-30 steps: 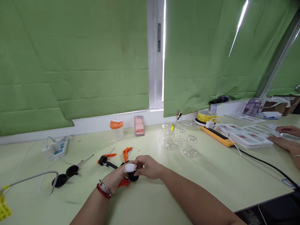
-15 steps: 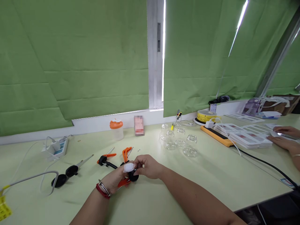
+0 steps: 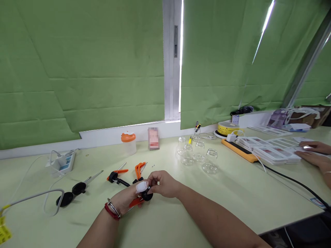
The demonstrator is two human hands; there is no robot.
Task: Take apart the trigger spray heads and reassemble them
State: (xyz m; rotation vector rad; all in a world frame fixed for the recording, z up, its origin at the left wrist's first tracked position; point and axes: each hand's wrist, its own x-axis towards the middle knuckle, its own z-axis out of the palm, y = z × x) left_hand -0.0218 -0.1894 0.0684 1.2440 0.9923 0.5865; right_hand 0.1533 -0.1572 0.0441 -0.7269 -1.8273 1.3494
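My left hand (image 3: 128, 197) is closed around a part with a round black head (image 3: 147, 195) and an orange handle (image 3: 136, 201). A white wrap covers this hand's thumb. My right hand (image 3: 164, 184) is closed, its thumb and fingertips pinched against the top of the black head; whatever lies between them is too small to make out. Just beyond my hands rests another piece with an orange handle (image 3: 140, 169) and a black end. Left of it lies a black part with an orange lever (image 3: 121, 171). Two black discs with metal rods (image 3: 79, 188) lie farther left.
Several clear glass jars (image 3: 210, 162) stand right of my hands. Behind are an orange-lidded cup (image 3: 128, 143) and a pink box (image 3: 153, 138). An orange power strip (image 3: 239, 151) trails a black cable. Another person's hands (image 3: 314, 155) touch white sheets at right.
My left wrist has shifted very slightly left, while both hands keep their hold on the part. The other person's hands at right have moved a little.
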